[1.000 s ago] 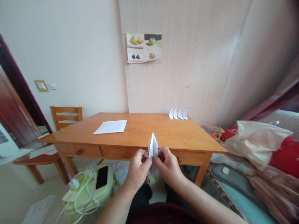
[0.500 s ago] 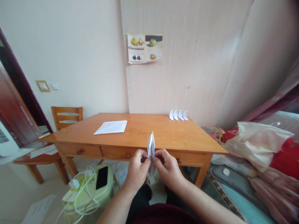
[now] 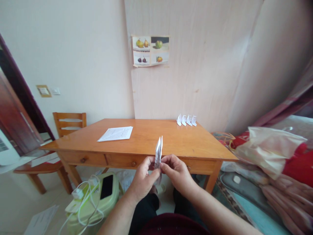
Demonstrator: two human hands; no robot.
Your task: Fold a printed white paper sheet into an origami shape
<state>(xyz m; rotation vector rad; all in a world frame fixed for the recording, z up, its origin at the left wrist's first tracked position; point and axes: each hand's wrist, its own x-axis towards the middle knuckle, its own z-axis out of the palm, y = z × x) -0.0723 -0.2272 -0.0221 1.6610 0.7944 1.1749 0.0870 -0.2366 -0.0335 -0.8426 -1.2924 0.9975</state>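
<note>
Left hand (image 3: 143,179) and right hand (image 3: 178,173) pinch folded paper (image 3: 157,154) between them (light, easily creased, I think), best held low.

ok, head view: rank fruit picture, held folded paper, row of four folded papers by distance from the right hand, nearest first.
1. Held folded paper: pinched in the fingers of the right hand.
2. Row of four folded papers: right part of the table, back edge.
3. Fruit picture: highest, up on the wall.
</note>
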